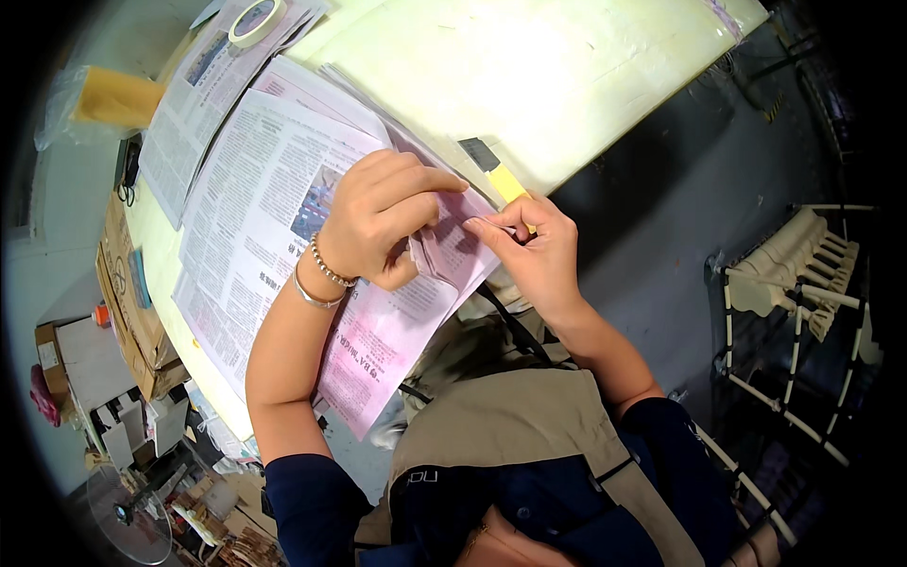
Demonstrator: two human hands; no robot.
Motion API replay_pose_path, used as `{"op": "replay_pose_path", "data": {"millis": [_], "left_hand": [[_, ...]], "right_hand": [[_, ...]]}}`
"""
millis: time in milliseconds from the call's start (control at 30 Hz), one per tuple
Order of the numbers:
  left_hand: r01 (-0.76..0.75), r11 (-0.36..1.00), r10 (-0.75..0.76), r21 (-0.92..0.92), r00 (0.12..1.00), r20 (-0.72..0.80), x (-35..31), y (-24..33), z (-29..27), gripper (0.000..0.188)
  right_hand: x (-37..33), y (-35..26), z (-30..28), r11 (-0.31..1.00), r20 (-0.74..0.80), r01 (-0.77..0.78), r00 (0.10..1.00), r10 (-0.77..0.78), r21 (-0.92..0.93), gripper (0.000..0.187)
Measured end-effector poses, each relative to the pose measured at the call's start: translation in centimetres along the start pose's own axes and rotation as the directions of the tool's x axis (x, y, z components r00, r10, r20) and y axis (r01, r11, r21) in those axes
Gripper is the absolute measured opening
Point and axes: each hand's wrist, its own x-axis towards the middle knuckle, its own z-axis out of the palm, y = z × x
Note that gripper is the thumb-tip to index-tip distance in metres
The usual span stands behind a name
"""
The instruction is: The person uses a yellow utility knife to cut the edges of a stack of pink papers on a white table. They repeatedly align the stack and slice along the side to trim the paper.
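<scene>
A: Clock centred on the view, far left first. What have we got?

B: Carton [123,274] at nine o'clock, yellow packet [118,97] at ten, then tape [257,21] up at eleven, lying flat near the far side, parked there, I'd guess, to be clear of both hands.

A: And the paper [250,180]?

B: Overlapping sheets on the table [425,47], from eleven round to seven! The near pink corner hangs past the edge; probably laid that close for easy reach.

A: Left hand [378,213], towards eleven!

B: Bent over the paper, fingers loosely curled, a modest gap from thumb to fingertips. A folded flap [433,255] stands right there; whether it's pinched, I cannot tell.

A: Now one o'clock, that looks like a cutter [505,180]!

B: Yellow handle, dark blade aimed towards eleven, angled away from the palm, likely to leave the thumb free.

A: So the right hand [546,255], at two?

B: Narrow grip! Fingers closed around the handle, thumb on the paper's edge.

A: And far right?

B: Pale rack [794,274] at three, well apart from both hands.
</scene>
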Motion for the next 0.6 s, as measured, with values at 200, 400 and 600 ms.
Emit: {"op": "replay_pose_path", "data": {"millis": [200, 400, 600], "left_hand": [[-0.038, 0.998, 0.035, 0.059, 0.998, 0.051, -0.5, -0.2, 0.1, 0.022], [0.000, 1.000, 0.000, 0.001, 1.000, 0.004, 0.2, 0.1, 0.4, 0.026], [-0.023, 1.000, 0.024, -0.010, 1.000, 0.015, 0.0, 0.0, 0.2, 0.027]], "right_hand": [[0.0, 0.4, 0.2, 0.999, -0.011, 0.041, 0.999, -0.041, 0.025, 0.023], [0.2, 0.8, 0.4, 0.998, -0.011, 0.054, 0.998, -0.054, 0.020, 0.026], [0.3, 1.2, 0.4, 0.999, 0.007, 0.022, 1.000, -0.022, 0.044, 0.029]]}}
